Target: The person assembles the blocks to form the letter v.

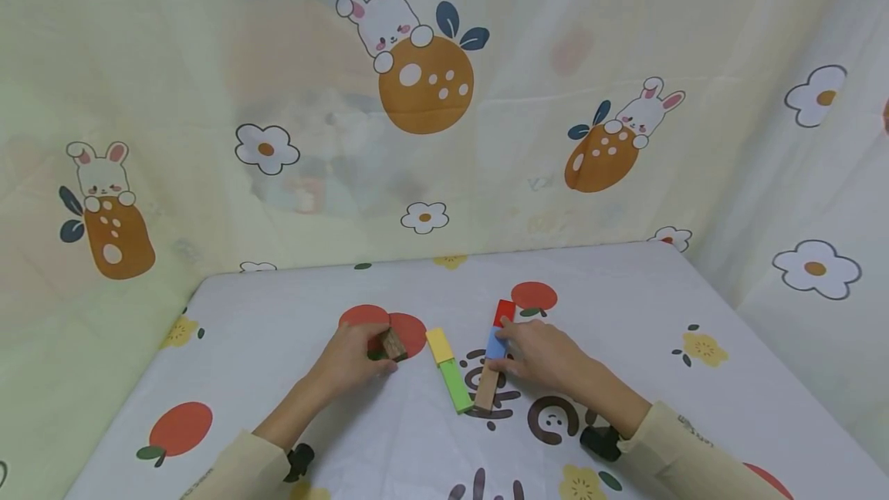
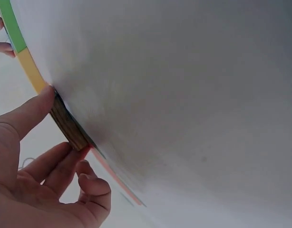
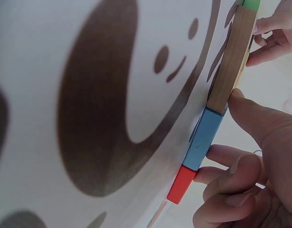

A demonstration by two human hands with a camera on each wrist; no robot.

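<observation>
My left hand (image 1: 350, 357) pinches a dark brown wooden block (image 2: 69, 124) between thumb and fingertips, over the red apple print. Close to its right, a yellow block (image 1: 439, 346) meets a green block (image 1: 455, 386) end to end in a slanting line. A light wooden block (image 1: 486, 390), a blue block (image 1: 496, 344) and a red block (image 1: 505, 312) form a second line, which meets the green block at the near end. My right hand (image 1: 545, 353) grips the blue block, its thumb by the wooden joint and its fingertips near the red joint.
A white cloth (image 1: 264, 376) printed with fruit, flowers and dark lettering covers the table. Behind it hangs a pale curtain (image 1: 514, 176) with rabbit prints, and another curtain side (image 1: 819, 191) stands at the right. Dark wrist bands (image 1: 601, 443) sit at the sleeve cuffs.
</observation>
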